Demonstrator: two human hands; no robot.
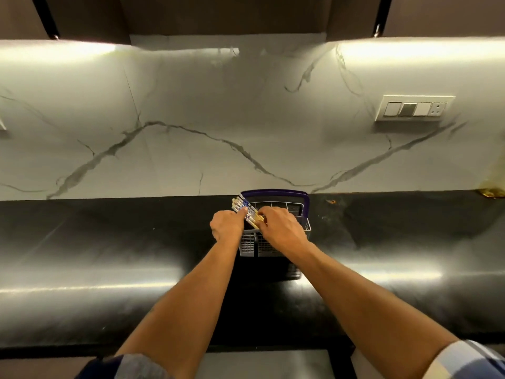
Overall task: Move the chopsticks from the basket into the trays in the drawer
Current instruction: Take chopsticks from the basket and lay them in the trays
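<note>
sleeves at the bottom edge, then two bare forearms reaching forward over the dark countertop [109,269] to the grey cutlery basket [273,248] with its purple handle [276,192], which stands near the marble backsplash [218,119]. from my remote view, the chopsticks [246,210] lie as a bundle across the basket's upper left corner, long axis running from the far left down toward the near right, patterned ends jutting out past the rim on the left. left hand [226,224] curls its fingers round the bundle from the left side; right hand [280,228] comes over the basket top and pinches the yellow near ends between its fingertips [261,213]. both hands thus grasp the same bundle, left at mid-length, right at the inner end, and the two are almost touching. both wrists are pitched downward, forearms converging. i judge the lift out of the basket to be the step in hand; the drawer and its trays are not in view, so their direction cannot be told.
</note>
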